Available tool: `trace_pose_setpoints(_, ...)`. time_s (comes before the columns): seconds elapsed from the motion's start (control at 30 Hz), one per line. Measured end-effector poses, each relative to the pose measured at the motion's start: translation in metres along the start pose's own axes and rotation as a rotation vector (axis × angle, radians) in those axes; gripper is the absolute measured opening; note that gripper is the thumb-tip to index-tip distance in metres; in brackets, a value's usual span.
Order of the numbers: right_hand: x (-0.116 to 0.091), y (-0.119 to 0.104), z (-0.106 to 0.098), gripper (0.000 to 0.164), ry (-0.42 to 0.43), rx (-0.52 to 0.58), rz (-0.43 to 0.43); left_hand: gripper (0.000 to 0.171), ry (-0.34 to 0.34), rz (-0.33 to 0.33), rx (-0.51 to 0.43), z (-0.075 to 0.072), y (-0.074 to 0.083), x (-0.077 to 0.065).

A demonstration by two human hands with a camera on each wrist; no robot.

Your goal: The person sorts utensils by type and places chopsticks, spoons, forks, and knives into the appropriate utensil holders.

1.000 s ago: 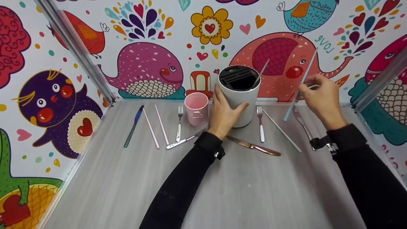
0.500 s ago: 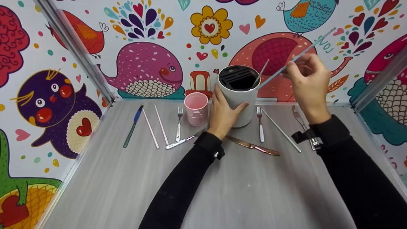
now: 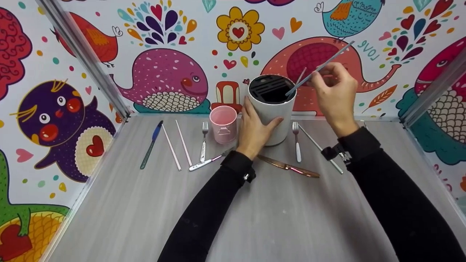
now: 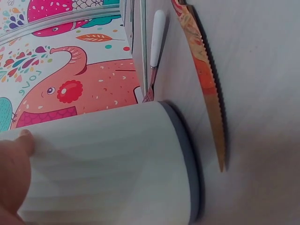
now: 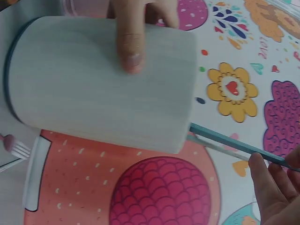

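Note:
A white cylindrical utensil holder (image 3: pixel 280 133) with a black slotted top (image 3: pixel 269 89) stands upright at the back of the table. My left hand (image 3: pixel 255 133) grips its side, fingers round the left and thumb across the front. My right hand (image 3: pixel 336 94) pinches a blue chopstick (image 3: pixel 340 52) around its middle, to the upper right of the holder. The chopstick slants, its lower end over the slotted top, just inside the rim. A thin pale chopstick (image 3: pixel 301 75) pokes out of the holder beside it. In the right wrist view, the rim hides the blue chopstick's (image 5: pixel 225 139) lower end.
A pink cup (image 3: pixel 223 125) stands left of the holder. Around lie a blue-green knife (image 3: pixel 151 145), two pink chopsticks (image 3: pixel 171 147), a fork (image 3: pixel 204 142), a white-handled utensil (image 3: pixel 205 163), a copper knife (image 3: pixel 287 166), another fork (image 3: pixel 296 142) and a pale chopstick (image 3: pixel 315 142).
My right hand has moved left and up from the right side, tilting the blue chopstick and bringing its lower end over the holder's top. My left hand stays on the holder.

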State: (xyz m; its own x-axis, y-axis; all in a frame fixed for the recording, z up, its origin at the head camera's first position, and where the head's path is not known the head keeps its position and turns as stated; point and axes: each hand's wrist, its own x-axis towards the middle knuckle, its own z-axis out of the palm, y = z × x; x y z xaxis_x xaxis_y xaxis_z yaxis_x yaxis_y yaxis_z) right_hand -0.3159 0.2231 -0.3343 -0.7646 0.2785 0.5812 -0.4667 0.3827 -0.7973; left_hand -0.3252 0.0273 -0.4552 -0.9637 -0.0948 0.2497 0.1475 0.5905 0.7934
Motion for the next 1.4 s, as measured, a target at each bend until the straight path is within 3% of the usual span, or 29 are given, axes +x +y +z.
trace_pose_setpoints(0.43,-0.008,0.032,0.02,0.023,-0.086,-0.306,-0.108,0.134,0.012,0.005,0.026,0.0,-0.001,-0.001)
trace_pose_setpoints(0.67,-0.011,0.042,0.027,0.021,-0.123,-0.34,-0.063,0.134,0.007,-0.009,0.029,0.001,-0.001,-0.002)
trace_pose_setpoints(1.0,-0.012,0.046,0.033,0.021,-0.16,-0.42,-0.075,0.134,0.011,0.003,0.044,0.001,0.0,-0.001)
trace_pose_setpoints(1.4,-0.012,0.05,0.033,0.022,-0.158,-0.438,-0.044,0.132,0.034,0.021,0.047,0.0,0.001,0.0)
